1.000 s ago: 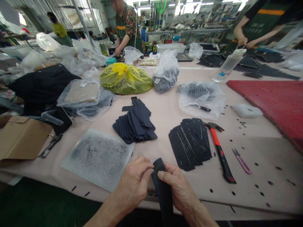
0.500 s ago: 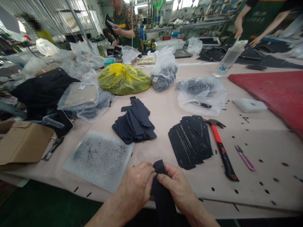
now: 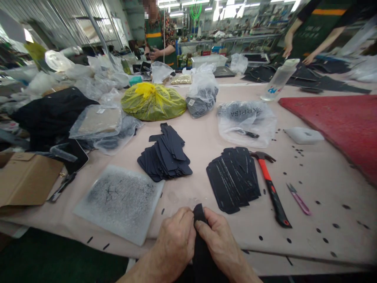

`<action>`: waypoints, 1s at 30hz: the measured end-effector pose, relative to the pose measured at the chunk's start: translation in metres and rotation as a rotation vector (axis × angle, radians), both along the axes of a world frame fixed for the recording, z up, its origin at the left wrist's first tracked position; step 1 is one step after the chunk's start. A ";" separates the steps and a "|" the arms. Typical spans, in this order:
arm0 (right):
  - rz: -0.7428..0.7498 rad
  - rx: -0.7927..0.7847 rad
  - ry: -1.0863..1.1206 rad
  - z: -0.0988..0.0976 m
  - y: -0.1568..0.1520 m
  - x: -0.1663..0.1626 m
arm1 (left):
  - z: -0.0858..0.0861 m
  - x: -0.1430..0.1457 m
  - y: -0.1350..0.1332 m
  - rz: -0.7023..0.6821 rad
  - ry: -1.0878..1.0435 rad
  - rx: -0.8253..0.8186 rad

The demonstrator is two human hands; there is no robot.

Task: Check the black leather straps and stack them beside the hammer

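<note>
At the table's front edge I hold a dark strip of material (image 3: 203, 251) in front of me, its rounded end pointing up and curling slightly. My right hand (image 3: 219, 236) grips the strip from the right, thumb across its face and fingers behind. On the other side, my left hand (image 3: 178, 234) has its fingers curled and pressed at the strip's left edge; the fingertips are partly hidden. Beyond my hands lie a fanned pile of dark blue-black pieces (image 3: 165, 155) and, to its right, a stack of black pieces with pale streaks (image 3: 232, 177).
Right of the stack lie a claw hammer (image 3: 272, 188) and pink-handled thread snips (image 3: 299, 198). A speckled translucent slab (image 3: 118, 202) is at left, near a cardboard box (image 3: 29, 177). Behind are a yellow bag (image 3: 153, 102), a clear bottle (image 3: 278, 80) and a red board (image 3: 338, 125). Two people stand across the table.
My left fingers have curled in closer against the strip, and its tip looks narrower and more turned. The view has shifted slightly. A person at the back has lowered their hands.
</note>
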State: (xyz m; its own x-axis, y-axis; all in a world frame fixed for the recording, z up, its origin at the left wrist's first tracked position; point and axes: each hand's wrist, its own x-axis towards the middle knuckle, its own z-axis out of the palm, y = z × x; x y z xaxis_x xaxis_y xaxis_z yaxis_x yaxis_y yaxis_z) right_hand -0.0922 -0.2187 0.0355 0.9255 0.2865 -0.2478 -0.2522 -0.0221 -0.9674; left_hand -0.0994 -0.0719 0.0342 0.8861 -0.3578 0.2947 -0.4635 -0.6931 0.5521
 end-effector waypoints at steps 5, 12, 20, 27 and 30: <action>-0.033 0.003 -0.011 -0.001 -0.003 0.000 | -0.011 0.002 -0.005 0.020 -0.062 -0.034; -0.046 0.252 0.205 0.000 -0.005 0.001 | -0.003 0.016 -0.009 0.193 0.069 -0.214; -0.216 0.447 0.368 -0.008 -0.019 0.005 | 0.009 0.044 0.099 0.736 0.411 -0.647; -0.451 0.466 0.204 -0.015 -0.022 0.025 | -0.007 -0.014 0.176 0.940 0.316 -0.764; -0.560 0.481 0.202 -0.015 -0.018 0.029 | -0.009 -0.029 0.179 0.991 0.510 -0.910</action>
